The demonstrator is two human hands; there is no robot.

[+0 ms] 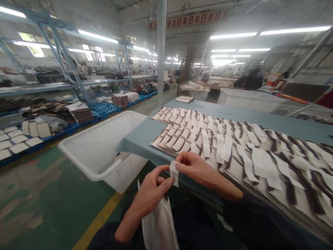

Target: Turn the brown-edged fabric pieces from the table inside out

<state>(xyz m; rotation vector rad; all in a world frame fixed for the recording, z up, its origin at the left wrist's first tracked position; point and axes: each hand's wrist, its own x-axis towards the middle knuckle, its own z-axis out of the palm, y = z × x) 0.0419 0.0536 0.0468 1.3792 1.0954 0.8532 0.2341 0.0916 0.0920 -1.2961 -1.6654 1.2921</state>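
Between my two hands, just off the table's near edge, is a short white strip [174,171]. The thumb and fingers of my left hand [153,189] pinch its lower left side. My right hand [196,168] pinches its upper right edge. Beneath my left hand hangs a white fabric piece [159,225]; I cannot tell what holds it. Rows of overlapping cream and brown fabric pieces [179,142] cover much of the blue-covered table [140,133]. Several loose white strips [227,147] lie across these pieces, close to my right hand.
A white plastic tub [85,152] stands on the floor left of the table. Blue pallets [105,108] with stacked fabric line the left side. A pale post [160,48] rises behind the table. A person in dark clothing [249,81] is at the back right, behind another tub [249,99].
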